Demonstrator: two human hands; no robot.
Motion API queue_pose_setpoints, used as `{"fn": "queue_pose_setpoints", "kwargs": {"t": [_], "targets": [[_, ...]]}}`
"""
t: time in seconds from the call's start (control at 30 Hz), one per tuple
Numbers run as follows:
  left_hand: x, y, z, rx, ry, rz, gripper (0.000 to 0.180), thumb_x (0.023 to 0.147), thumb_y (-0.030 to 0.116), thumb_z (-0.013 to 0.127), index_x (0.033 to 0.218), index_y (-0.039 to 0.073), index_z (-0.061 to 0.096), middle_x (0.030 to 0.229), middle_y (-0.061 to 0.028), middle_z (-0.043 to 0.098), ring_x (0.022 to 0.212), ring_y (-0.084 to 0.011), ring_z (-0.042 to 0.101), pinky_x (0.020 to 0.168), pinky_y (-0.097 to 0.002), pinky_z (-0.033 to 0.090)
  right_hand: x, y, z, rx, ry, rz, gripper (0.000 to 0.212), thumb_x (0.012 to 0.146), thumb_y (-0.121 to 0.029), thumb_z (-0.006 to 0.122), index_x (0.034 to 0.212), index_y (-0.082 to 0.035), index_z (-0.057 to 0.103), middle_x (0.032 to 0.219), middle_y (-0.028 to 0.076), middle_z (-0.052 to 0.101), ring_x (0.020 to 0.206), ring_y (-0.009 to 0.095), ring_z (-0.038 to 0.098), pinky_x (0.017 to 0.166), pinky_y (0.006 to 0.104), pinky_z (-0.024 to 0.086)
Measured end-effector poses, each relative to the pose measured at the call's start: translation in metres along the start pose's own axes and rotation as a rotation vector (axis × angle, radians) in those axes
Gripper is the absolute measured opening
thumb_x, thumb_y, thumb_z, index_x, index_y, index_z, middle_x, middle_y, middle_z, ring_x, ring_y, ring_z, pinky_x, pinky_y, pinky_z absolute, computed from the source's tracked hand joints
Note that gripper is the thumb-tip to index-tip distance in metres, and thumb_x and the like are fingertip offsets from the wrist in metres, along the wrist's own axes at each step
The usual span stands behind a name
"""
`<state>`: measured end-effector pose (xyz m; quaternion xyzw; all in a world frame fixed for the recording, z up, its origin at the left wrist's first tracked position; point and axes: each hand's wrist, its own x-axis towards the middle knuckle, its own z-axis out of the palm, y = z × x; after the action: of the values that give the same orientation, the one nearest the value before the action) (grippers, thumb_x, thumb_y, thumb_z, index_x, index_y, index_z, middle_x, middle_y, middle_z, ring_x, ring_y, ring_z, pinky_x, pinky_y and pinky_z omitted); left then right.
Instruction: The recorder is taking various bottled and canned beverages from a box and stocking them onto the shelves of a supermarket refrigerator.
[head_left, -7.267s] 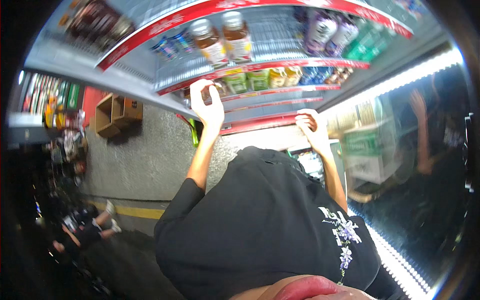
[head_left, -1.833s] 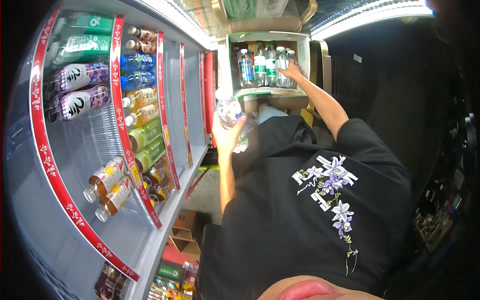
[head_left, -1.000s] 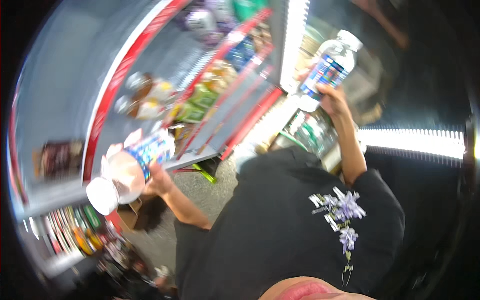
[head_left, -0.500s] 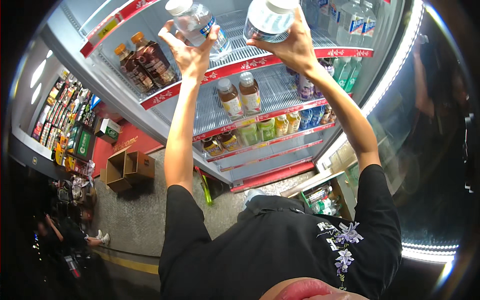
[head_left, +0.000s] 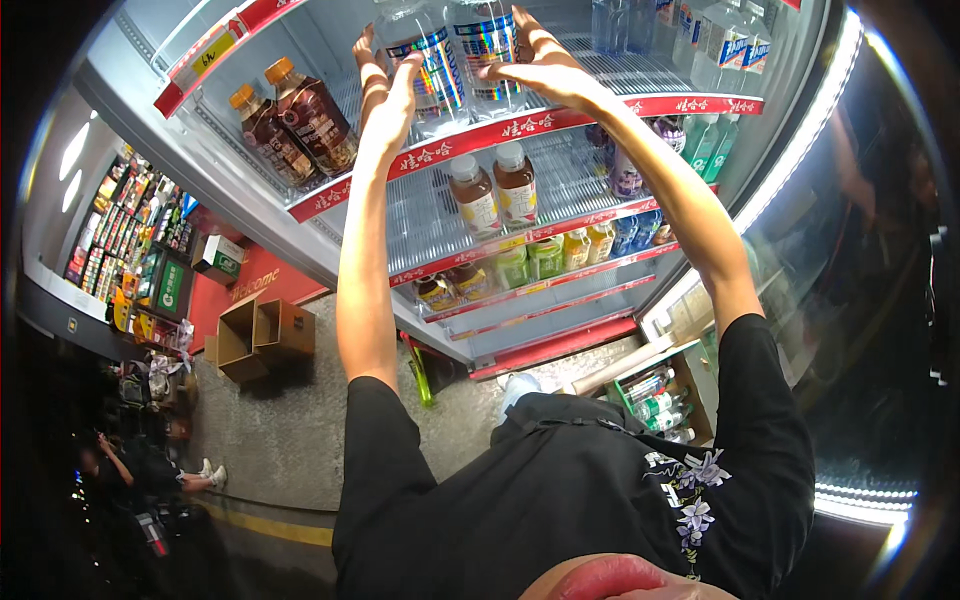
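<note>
Two large clear water bottles with shiny blue-and-silver labels stand side by side at the front of the upper fridge shelf, their tops cut off by the frame edge. My left hand (head_left: 386, 95) is at the outer side of the left water bottle (head_left: 432, 75), its thumb in front and its fingers along the side. Around the right water bottle (head_left: 490, 50) my right hand (head_left: 545, 68) has its thumb across the front and its fingers at the far side. Both arms reach up and forward. A red shelf strip (head_left: 530, 126) runs just below the bottles.
Brown drink bottles (head_left: 312, 115) with orange caps stand left on the same shelf; clear bottles (head_left: 722, 45) stand right. Lower shelves hold tea bottles (head_left: 515, 185) and green drinks (head_left: 546, 257). A box of bottles (head_left: 660, 405) and an open carton (head_left: 262, 335) are on the floor.
Both water bottles have gone from tilted and apart to upright and close together on the shelf. My hands have moved with them, the right one leftward. The view has shifted slightly.
</note>
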<state>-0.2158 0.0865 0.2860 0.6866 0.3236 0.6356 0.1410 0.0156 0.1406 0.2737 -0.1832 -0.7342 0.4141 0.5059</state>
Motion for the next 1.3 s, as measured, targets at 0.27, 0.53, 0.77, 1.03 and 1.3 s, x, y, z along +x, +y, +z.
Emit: {"fn": "queue_pose_setpoints", "kwargs": {"t": [0.27, 0.53, 0.77, 1.03, 1.3], "targets": [[0.0, 0.015, -0.011, 0.443, -0.12, -0.255, 0.141, 0.066, 0.062, 0.089, 0.158, -0.012, 0.011, 0.144, -0.0364, 0.049, 0.136, -0.0409, 0.052, 0.112, -0.0421, 0.046, 0.004, -0.017, -0.006, -0.351, -0.088, 0.122, 0.072, 0.086, -0.019, 0.078, 0.147, -0.002, 0.044, 0.133, 0.018, 0.061, 0.124, 0.026, 0.058, 0.104, 0.0367, 0.048], [-0.016, 0.0, -0.013, 0.385, 0.087, -0.084, 0.103, 0.075, 0.036, 0.09, 0.148, -0.005, 0.029, 0.123, -0.0281, 0.065, 0.107, -0.0336, 0.069, 0.095, -0.0388, 0.055, -0.015, -0.027, 0.007, -0.748, -0.047, 0.146, 0.118, 0.072, -0.068, 0.077, 0.157, 0.0, 0.032, 0.151, 0.028, 0.048, 0.14, 0.04, 0.049, 0.113, 0.0418, 0.043], [-0.038, 0.034, -0.009, 0.183, 0.146, -0.126, 0.085, 0.084, 0.012, 0.084, 0.147, -0.001, 0.029, 0.115, -0.0196, 0.065, 0.101, -0.0218, 0.068, 0.085, -0.0329, 0.058, -0.01, -0.029, 0.018, -0.776, -0.092, 0.152, 0.11, 0.074, -0.063, 0.077, 0.153, 0.0, 0.034, 0.141, 0.028, 0.057, 0.132, 0.04, 0.057, 0.109, 0.0447, 0.046], [-0.058, 0.025, -0.015, 0.452, 0.188, -0.07, 0.079, 0.093, 0.017, 0.076, 0.155, -0.004, 0.031, 0.144, -0.0253, 0.053, 0.124, -0.0302, 0.062, 0.103, -0.0392, 0.052, -0.021, -0.05, 0.034, -0.792, -0.109, 0.19, 0.109, 0.075, -0.062, 0.078, 0.157, -0.004, 0.034, 0.148, 0.026, 0.05, 0.136, 0.036, 0.052, 0.111, 0.0455, 0.045], [-0.281, 0.002, 0.002, 0.535, -0.011, 0.189, 0.034, 0.087, -0.005, 0.066, 0.12, -0.005, 0.06, 0.118, -0.0193, 0.065, 0.106, -0.0319, 0.065, 0.096, -0.0435, 0.053, -0.314, 0.024, 0.046, -0.254, 0.651, 0.084, 0.025, 0.094, -0.004, 0.066, 0.119, -0.002, 0.064, 0.099, 0.008, 0.072, 0.089, 0.014, 0.071, 0.084, 0.0299, 0.057]]}}
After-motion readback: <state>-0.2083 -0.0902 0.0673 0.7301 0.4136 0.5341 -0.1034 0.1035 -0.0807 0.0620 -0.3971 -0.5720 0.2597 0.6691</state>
